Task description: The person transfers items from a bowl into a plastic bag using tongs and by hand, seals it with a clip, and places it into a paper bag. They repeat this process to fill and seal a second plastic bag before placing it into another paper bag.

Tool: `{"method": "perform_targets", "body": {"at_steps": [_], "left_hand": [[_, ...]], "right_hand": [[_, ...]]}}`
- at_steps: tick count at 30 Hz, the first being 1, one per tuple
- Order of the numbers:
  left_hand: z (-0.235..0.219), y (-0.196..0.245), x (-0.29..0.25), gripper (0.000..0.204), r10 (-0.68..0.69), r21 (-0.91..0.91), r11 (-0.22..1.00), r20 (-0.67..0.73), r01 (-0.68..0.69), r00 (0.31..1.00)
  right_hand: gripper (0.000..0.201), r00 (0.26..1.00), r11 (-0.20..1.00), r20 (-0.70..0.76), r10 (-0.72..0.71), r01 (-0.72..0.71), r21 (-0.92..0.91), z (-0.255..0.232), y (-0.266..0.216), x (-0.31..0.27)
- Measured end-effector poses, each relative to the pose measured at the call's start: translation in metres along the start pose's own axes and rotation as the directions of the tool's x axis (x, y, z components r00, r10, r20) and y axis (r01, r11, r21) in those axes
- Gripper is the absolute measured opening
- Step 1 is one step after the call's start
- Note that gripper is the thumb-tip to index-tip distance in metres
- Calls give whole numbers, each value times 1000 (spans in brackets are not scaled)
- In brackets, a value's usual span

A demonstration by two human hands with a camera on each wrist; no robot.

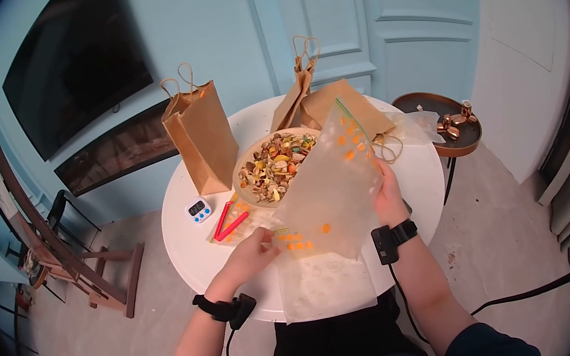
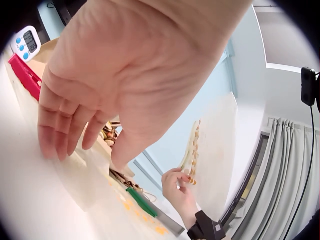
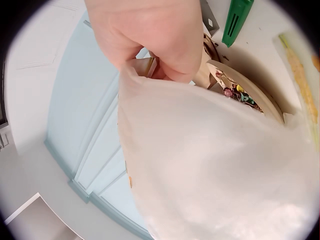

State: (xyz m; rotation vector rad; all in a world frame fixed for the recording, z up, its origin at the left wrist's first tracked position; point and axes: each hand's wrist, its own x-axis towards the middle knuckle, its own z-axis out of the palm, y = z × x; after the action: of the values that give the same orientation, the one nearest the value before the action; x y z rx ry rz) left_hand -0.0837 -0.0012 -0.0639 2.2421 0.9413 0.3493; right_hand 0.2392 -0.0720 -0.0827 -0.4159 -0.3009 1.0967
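My right hand [image 1: 389, 189] pinches the edge of a frosted zip bag [image 1: 323, 191] with orange printing, holding it up at a slant over the table. In the right wrist view, that bag hides much of the scene below my fingers. My left hand [image 1: 255, 254] is low at the table's front, beside the bag's printed lower part. The left wrist view shows its fingers nearly straight and the thumb apart, fingertips right at frosted plastic [image 2: 85, 185] on the tabletop. Another frosted bag [image 1: 328, 287] lies flat across the table's front edge.
Behind the raised bag stands a bowl [image 1: 237, 184] of mixed dried pieces. A red bag clip [image 1: 234, 226] and white timer [image 1: 198, 209] lie left. Brown paper bags [image 1: 204, 138] stand at the back; a green clip [image 3: 237, 22] is on the table. A side table [image 1: 465, 148] stands right.
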Motion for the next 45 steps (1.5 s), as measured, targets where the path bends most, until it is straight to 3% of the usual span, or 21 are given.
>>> {"method": "perform_targets", "body": {"at_steps": [2,4,5,7,8,11,14,21,23,26,29,32,34,36,38,39,40,41,43,44,45], "left_hand": [[-10,11,-7,46,-9,-4,1000,-15,9,1000],[-25,13,-11,37,-69,59,995,-246,86,967],[-31,2,-11,37,-70,60,994,-247,87,967],[-41,-21,-11,28,131,270,959,-162,-84,978],[-45,-22,-11,26,24,185,982,37,-30,999],[-33,-30,-19,31,179,219,954,130,-205,975],[-38,-22,-27,37,126,235,954,247,-185,961],[-39,-17,-37,45,145,293,928,283,-229,948],[-29,2,-41,47,256,274,922,99,-274,962],[-20,35,-51,48,358,137,912,192,-386,914],[-6,23,-51,45,312,263,885,277,-384,909],[4,16,-53,42,326,351,853,220,-387,919],[2,5,-53,39,396,326,843,161,-428,904],[0,-4,-55,37,457,300,832,104,-466,883],[-2,-5,-52,33,324,86,945,-103,-316,940],[-3,-2,-52,33,327,79,944,-109,-320,939],[-5,4,-53,32,150,-101,982,-104,-161,983],[-7,7,-53,32,-27,-271,962,-68,8,997],[-10,8,-52,34,-17,-193,981,-45,8,999],[-10,8,-53,36,-10,-112,994,-15,8,1000],[-10,2,-52,36,-13,-113,993,-18,11,1000]], "right_hand": [[35,1000,1000,16,10,-10,12,-4,0,1],[34,999,999,37,25,-25,24,-6,0,3],[34,999,999,37,25,-26,26,-4,0,2],[34,1000,1000,14,21,-21,7,-1,-1,-2],[34,1000,1000,12,24,-24,7,-3,0,-1],[34,1000,1000,26,11,-11,18,-3,-1,2],[35,1000,1000,3,3,-3,26,-2,-1,-1],[36,1000,999,-25,-5,6,39,-3,-2,2],[36,1000,999,7,-5,5,47,2,-6,-2],[34,998,994,-34,-49,45,-98,27,-5,-3],[31,994,984,94,-63,78,-163,58,-18,-8],[26,982,949,180,49,11,-316,76,-32,-13],[22,926,840,223,304,-150,-522,78,-31,-12],[20,906,763,149,397,-236,-601,78,-20,-22],[18,872,669,67,484,-319,-671,64,-6,-27],[16,867,553,69,493,-251,-794,41,6,-18],[14,861,421,70,504,-174,-890,27,14,-15],[14,861,417,70,505,-172,-892,26,19,-18],[13,892,181,64,448,-21,-983,31,29,-22],[13,889,178,64,453,-20,-984,34,30,-24],[16,899,-20,106,425,127,-992,38,32,-27]]}}
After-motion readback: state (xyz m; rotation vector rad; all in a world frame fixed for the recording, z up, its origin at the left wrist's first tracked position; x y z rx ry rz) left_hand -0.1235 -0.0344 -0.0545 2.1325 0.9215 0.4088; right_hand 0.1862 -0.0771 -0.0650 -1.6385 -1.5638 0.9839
